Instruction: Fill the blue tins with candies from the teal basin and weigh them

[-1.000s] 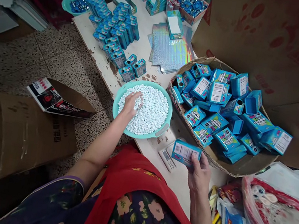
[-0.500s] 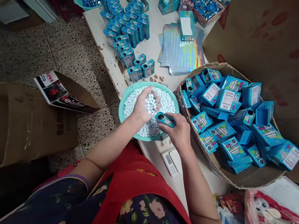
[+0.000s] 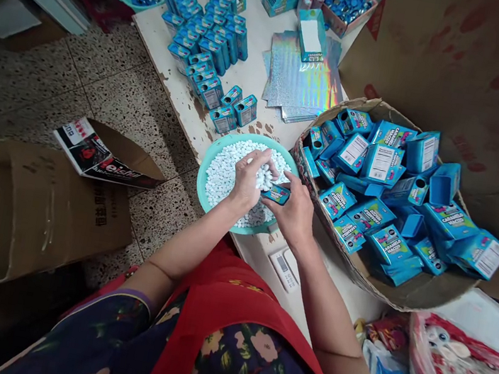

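My left hand (image 3: pixel 249 184) is cupped around a handful of small white candies (image 3: pixel 266 179), tipped toward the right. Just beside it, my right hand (image 3: pixel 295 212) grips a small blue candy box (image 3: pixel 277 194), its end with the hole now covered by the left hand's candies and fingers. Both hands are over a mint-green basin (image 3: pixel 201 187) filled with the same white candies (image 3: pixel 223 173). Beyond the basin, several filled-looking or bare blue boxes (image 3: pixel 223 118) stand upright with round holes on top; their contents are too small to tell.
A large cardboard carton (image 3: pixel 342 260) of loose blue boxes stands right of the basin. A small white scale (image 3: pixel 284 269) lies near my right forearm. Shiny holographic sheets (image 3: pixel 291 79) lie farther back, by a tray of blue caps (image 3: pixel 345 2). An open carton (image 3: pixel 56 225) is at left.
My left hand has moved right and turned over toward the blue box. The box's hole, visible before, is now covered. My right hand has shifted slightly.
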{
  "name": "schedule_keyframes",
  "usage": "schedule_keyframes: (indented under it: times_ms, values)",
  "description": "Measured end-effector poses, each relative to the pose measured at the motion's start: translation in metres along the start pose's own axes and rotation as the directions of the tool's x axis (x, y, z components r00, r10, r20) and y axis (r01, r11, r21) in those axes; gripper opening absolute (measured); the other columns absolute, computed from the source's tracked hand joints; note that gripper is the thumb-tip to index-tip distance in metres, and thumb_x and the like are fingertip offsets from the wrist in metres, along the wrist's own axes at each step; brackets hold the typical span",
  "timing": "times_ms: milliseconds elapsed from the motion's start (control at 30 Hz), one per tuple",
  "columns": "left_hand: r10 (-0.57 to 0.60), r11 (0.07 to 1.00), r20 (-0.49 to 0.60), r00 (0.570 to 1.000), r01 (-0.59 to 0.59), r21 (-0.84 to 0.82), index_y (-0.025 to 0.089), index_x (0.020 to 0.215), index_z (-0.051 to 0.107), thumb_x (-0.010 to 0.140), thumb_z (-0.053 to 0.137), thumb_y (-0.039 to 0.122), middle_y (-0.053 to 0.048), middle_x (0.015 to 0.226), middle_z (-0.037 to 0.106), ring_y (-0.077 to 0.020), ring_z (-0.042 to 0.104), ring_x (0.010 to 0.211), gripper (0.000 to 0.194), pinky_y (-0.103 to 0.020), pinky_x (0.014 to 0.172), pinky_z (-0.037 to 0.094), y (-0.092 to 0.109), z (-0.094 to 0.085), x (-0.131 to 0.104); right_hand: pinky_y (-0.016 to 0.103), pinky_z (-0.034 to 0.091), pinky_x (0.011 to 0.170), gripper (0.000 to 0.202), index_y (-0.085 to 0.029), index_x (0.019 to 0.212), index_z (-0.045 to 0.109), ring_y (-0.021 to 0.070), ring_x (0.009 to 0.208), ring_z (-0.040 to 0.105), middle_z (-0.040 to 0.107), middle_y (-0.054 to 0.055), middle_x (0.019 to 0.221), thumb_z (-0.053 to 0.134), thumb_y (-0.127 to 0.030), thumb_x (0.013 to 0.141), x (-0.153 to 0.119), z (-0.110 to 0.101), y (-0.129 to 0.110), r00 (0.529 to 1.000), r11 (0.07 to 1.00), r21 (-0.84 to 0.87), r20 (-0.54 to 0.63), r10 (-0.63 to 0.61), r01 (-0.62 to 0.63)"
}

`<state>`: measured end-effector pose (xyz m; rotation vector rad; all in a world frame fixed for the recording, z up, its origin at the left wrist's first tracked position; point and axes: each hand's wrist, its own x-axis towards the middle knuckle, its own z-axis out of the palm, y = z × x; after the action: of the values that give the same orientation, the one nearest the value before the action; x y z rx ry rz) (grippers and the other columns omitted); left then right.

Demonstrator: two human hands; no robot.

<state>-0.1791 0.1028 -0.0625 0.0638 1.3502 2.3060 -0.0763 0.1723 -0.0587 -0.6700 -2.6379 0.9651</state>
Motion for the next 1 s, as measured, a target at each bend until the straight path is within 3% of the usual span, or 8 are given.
schedule_keyframes:
  times_ms: [133,267,633,767,1000]
  values:
    - [-0.005,1.000,0.007,1.000,0.005,0.005,0.019,0.069,0.054,0.082,0.066,0.035,0.006,0.049,0.044,-0.0095,0.050,0.045,0.023,-0.024,0.052,0.044,-0.003,0.001,0.000,0.046,0.048,0.087,0.066,-0.020,0.130,0.050,0.0322,0.106,0.060,0.068,0.011,0.109,0.078,-0.026,0.070,-0.002,0.000,0.001,1.000,1.000,-0.011,0.018,0.007,-0.007]
    - [0.017,1.000,0.014,1.000,-0.017,0.003,0.018,0.069,0.053,0.081,0.068,0.031,0.004,0.056,0.051,-0.0091,0.053,0.049,0.023,-0.023,0.051,0.045,-0.006,0.002,-0.003,0.046,0.048,0.086,0.070,-0.020,0.131,0.048,0.0323,0.106,0.060,0.069,0.010,0.107,0.079,-0.024,0.069,-0.004,0.000,0.002,1.000,1.000,0.011,0.019,0.019,-0.019]
    - [0.018,0.994,0.045,0.999,-0.023,0.105,0.019,0.075,0.055,0.086,0.062,0.036,0.006,0.050,0.049,-0.0091,0.053,0.047,0.021,-0.023,0.056,0.048,-0.005,-0.001,-0.005,0.044,0.048,0.089,0.066,-0.022,0.128,0.048,0.0302,0.106,0.060,0.070,0.007,0.105,0.078,-0.024,0.070,-0.006,0.006,0.004,0.996,0.997,0.076,-0.091,0.017,-0.010]
    - [0.020,0.994,0.051,0.998,-0.026,0.110,0.019,0.080,0.056,0.086,0.061,0.034,0.003,0.059,0.057,-0.0097,0.057,0.053,0.017,-0.024,0.059,0.050,-0.004,-0.001,-0.008,0.044,0.047,0.089,0.066,-0.021,0.129,0.049,0.0303,0.105,0.060,0.071,0.007,0.105,0.078,-0.025,0.069,-0.007,0.009,0.004,0.997,0.997,0.071,-0.077,0.023,-0.018]
    - [0.021,0.990,0.037,0.999,-0.026,0.141,0.019,0.086,0.058,0.091,0.051,0.046,0.002,0.057,0.057,-0.0119,0.060,0.053,0.029,-0.026,0.060,0.051,-0.001,0.000,-0.012,0.044,0.046,0.092,0.065,-0.019,0.128,0.050,0.0291,0.106,0.060,0.070,0.009,0.107,0.077,-0.024,0.070,-0.006,0.007,0.000,0.996,0.994,0.104,-0.081,0.036,-0.028]
